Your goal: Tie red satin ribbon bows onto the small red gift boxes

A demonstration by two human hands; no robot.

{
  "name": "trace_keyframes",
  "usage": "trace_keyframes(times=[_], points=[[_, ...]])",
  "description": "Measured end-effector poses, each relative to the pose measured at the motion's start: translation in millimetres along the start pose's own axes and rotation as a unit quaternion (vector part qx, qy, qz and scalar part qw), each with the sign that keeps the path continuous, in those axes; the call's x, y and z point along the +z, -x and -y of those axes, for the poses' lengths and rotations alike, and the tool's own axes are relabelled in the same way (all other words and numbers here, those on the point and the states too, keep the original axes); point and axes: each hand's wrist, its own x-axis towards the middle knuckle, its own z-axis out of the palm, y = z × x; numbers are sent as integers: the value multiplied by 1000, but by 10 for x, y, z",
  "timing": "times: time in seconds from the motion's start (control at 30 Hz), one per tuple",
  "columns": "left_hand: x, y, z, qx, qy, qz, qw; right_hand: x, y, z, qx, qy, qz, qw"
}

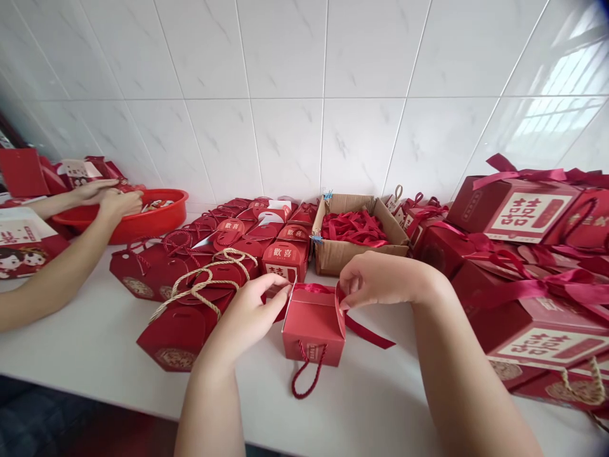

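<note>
A small red gift box [314, 327] stands on the white table in front of me, with a dark red cord handle [307, 384] hanging from its near side. Its side flaps stand up, and a red ribbon [371, 333] runs across its top, with tails out to both sides. My left hand [254, 311] is closed at the left flap, thumb and fingertips on its edge. Curled fingers of my right hand [368, 282] pinch at the right flap, where the ribbon comes out; the fingertips are partly hidden.
Behind the box stands a cardboard box [328, 259] of loose red ribbons. Red gift boxes [176, 324] crowd the left, and ribboned boxes [528, 209] are stacked at right. Far left, another person's hands [118, 203] work over a red basin [166, 212]. A tiled wall closes the back.
</note>
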Motion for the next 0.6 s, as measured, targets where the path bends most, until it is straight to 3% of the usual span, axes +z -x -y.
trace_keyframes(times=[0.2, 0.43, 0.6], points=[[-4, -21, 43, 10, -2, 17, 1000, -21, -5, -17, 8, 22, -25, 999], [16, -31, 45, 33, 33, -13, 999, -16, 24, -27, -10, -58, -33, 998], [15, -28, 30, 32, 29, -41, 998, -19, 47, -29, -32, -15, -56, 998]])
